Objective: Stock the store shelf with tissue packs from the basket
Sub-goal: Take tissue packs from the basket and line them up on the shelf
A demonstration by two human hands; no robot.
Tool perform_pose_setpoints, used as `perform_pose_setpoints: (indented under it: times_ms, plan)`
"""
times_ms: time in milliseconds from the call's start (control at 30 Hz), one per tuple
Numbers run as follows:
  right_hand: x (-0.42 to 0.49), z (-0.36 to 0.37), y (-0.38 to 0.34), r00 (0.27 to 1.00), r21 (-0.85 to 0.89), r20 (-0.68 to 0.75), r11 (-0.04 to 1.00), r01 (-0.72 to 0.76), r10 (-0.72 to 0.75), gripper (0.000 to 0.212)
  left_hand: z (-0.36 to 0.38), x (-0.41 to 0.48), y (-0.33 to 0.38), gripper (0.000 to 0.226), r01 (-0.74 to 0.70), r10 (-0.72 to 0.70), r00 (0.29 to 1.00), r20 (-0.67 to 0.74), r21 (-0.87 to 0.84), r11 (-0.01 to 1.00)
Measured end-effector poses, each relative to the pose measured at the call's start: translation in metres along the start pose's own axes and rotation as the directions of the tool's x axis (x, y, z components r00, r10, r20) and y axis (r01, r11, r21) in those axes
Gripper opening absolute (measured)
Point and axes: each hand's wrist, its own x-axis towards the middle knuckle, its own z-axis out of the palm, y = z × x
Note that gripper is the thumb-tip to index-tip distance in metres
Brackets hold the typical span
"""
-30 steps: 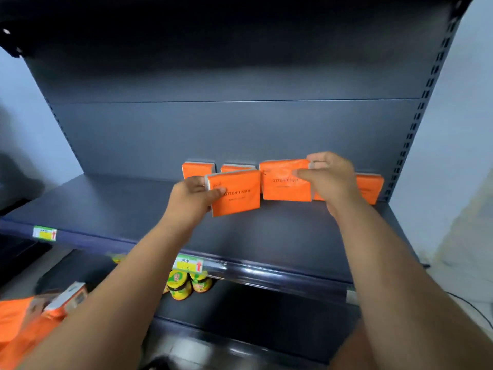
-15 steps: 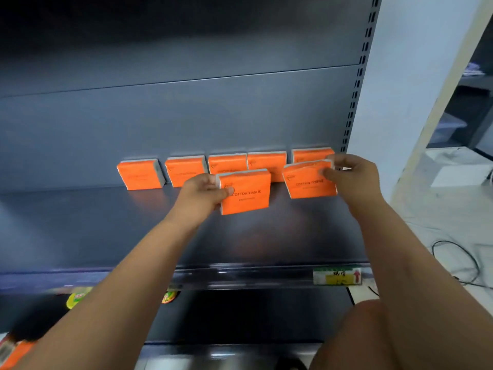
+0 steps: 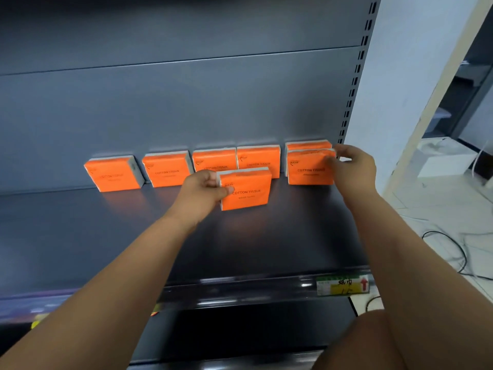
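Several orange tissue packs stand in a row against the back panel of the dark grey shelf (image 3: pixel 80 236). My left hand (image 3: pixel 204 188) grips another orange pack (image 3: pixel 246 189) by its left edge, upright, in front of the row's middle. My right hand (image 3: pixel 352 166) pinches the right edge of an orange pack (image 3: pixel 309 168) standing directly in front of the rightmost back-row pack (image 3: pixel 306 145). The basket is out of view.
The shelf's right upright (image 3: pixel 354 84) with slots stands just beyond my right hand. A price label (image 3: pixel 342 285) sits on the shelf's front rail. To the right lie a white floor with cables (image 3: pixel 453 252) and a white box (image 3: pixel 445 161).
The view has swung right along the shelf. My right hand has brought its pack down in front of the rightmost back pack. My left hand's pack stays in front of the row.
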Motion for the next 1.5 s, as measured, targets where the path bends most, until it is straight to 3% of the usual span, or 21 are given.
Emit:
perform_pose_setpoints:
  times_ms: [233, 400, 467, 567, 700, 933, 1100, 1500]
  plan:
    - [0.003, 0.016, 0.01, 0.968, -0.304, 0.04, 0.92, 0.248, -0.248, 0.05, 0.02, 0.021, -0.001, 0.029, -0.059, 0.059, 0.998, -0.01, 0.014, 0.998]
    - [0.005, 0.022, 0.02, 0.83, -0.606, 0.165, 0.61, 0.511, -0.532, 0.052, 0.035, 0.033, -0.003, 0.035, -0.155, 0.158, 0.987, -0.037, 0.072, 0.985]
    - [0.007, 0.023, 0.024, 0.811, -0.619, 0.214, 0.567, 0.544, -0.545, 0.05, 0.04, 0.037, -0.005, 0.035, -0.205, 0.211, 0.977, -0.034, 0.131, 0.97]
    - [0.011, 0.025, 0.027, 0.807, -0.635, 0.233, 0.543, 0.549, -0.543, 0.052, 0.042, 0.05, -0.009, 0.041, -0.307, 0.341, 0.94, -0.031, 0.365, 0.879]
    - [0.017, 0.029, 0.027, 0.764, -0.631, 0.242, 0.5, 0.592, -0.599, 0.053, 0.042, 0.065, -0.006, 0.053, -0.318, 0.437, 0.899, -0.03, 0.64, 0.699]
    - [0.023, 0.032, 0.029, 0.741, -0.621, 0.259, 0.481, 0.619, -0.619, 0.056, 0.053, 0.068, -0.001, 0.055, -0.406, 0.566, 0.824, 0.03, 0.728, 0.553]
    - [0.026, 0.034, 0.033, 0.709, -0.593, 0.336, 0.446, 0.67, -0.62, 0.06, 0.057, 0.079, 0.004, 0.047, -0.434, 0.572, 0.807, 0.149, 0.805, 0.403]
    - [0.029, 0.028, 0.032, 0.738, -0.601, 0.328, 0.472, 0.644, -0.59, 0.059, 0.072, 0.08, 0.008, 0.035, -0.456, 0.575, 0.8, 0.172, 0.797, 0.395]
